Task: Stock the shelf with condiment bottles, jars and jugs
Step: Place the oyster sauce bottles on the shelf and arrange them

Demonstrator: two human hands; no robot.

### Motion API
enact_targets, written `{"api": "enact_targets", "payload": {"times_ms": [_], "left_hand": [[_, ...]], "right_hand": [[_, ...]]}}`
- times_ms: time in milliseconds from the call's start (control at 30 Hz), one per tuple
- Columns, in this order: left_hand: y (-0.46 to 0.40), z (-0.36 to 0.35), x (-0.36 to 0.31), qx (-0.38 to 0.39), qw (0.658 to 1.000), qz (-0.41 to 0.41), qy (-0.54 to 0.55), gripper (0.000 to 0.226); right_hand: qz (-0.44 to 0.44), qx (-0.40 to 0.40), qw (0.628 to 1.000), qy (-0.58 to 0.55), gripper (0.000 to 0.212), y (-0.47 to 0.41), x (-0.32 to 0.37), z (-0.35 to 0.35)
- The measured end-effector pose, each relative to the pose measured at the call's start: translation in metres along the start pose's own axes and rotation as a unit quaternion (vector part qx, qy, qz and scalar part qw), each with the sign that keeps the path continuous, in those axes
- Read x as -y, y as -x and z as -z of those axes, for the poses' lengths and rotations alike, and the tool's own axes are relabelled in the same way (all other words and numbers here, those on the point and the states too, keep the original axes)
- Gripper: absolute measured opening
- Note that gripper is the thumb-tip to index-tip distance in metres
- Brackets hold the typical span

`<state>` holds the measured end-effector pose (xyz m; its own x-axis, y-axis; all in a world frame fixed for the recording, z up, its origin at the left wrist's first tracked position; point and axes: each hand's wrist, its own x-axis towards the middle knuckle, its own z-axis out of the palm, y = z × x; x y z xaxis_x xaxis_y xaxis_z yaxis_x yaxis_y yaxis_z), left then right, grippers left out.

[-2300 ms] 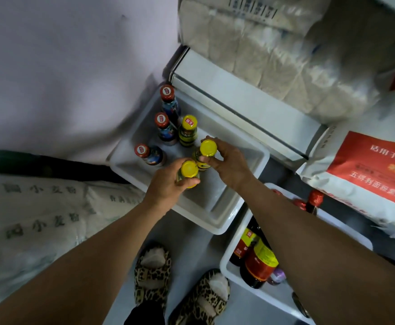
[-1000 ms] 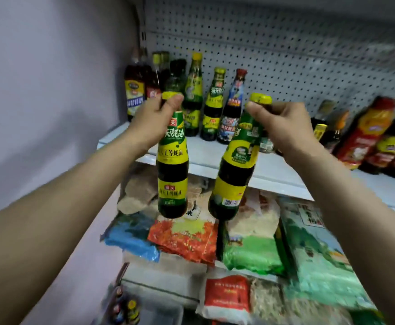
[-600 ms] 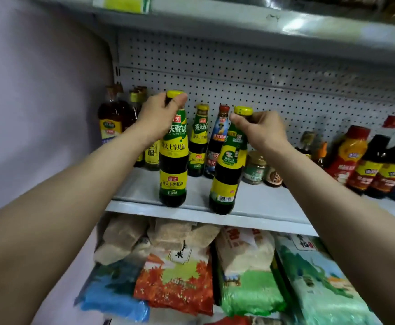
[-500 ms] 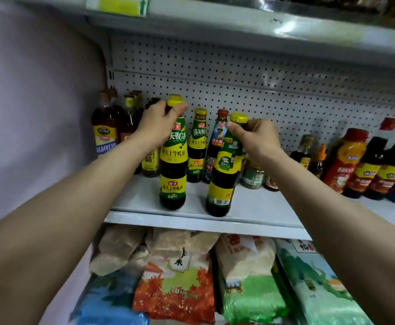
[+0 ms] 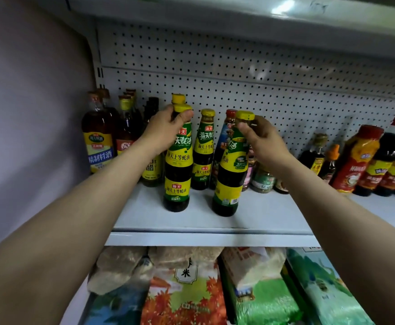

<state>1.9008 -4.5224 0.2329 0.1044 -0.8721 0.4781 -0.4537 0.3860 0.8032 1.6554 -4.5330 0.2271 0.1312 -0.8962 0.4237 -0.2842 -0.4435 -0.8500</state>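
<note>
- The left hand (image 5: 166,130) pinched the left bottle (image 5: 177,160) at its neck; the base below rested on the shelf (image 5: 273,216).
- The right hand (image 5: 262,137) pinched the right bottle (image 5: 230,170), tilted, base apparently touching down.
- Placing step; next likely needed straightening, then letting go.

Shelf (image 5: 215,221) stock — 4 yellow-capped bottles (image 5: 177,160), 2 hands (image 5: 166,132).

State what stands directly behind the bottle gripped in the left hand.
Behind the left-hand bottle only another yellow cap shows, just above the left hand. That rear bottle's body and label are covered, so its kind cannot be told.
</note>
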Motion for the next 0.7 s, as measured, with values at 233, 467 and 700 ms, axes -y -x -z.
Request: {"api": "enact_targets", "payload": {"times_ms": [233, 467, 700], "left_hand": [[0.01, -0.006, 0.007, -0.001, 0.999, 0.008, 0.045, 0.03], [0.029, -0.005, 0.028, 0.004, 0.998, 0.066, 0.007, 0.076], [0.039, -0.005, 0.042, 0.028, 0.996, 0.09, 0.002, 0.079]], "right_hand": [[-0.03, -0.033, 0.998, 0.045, 0.063, 0.024, -0.038, -0.018], [-0.041, -0.05, 0.998, 0.013, 0.062, 0.027, -0.051, -0.022], [-0.059, -0.003, 0.993, -0.107, 0.057, 0.033, -0.059, -0.025]]}}
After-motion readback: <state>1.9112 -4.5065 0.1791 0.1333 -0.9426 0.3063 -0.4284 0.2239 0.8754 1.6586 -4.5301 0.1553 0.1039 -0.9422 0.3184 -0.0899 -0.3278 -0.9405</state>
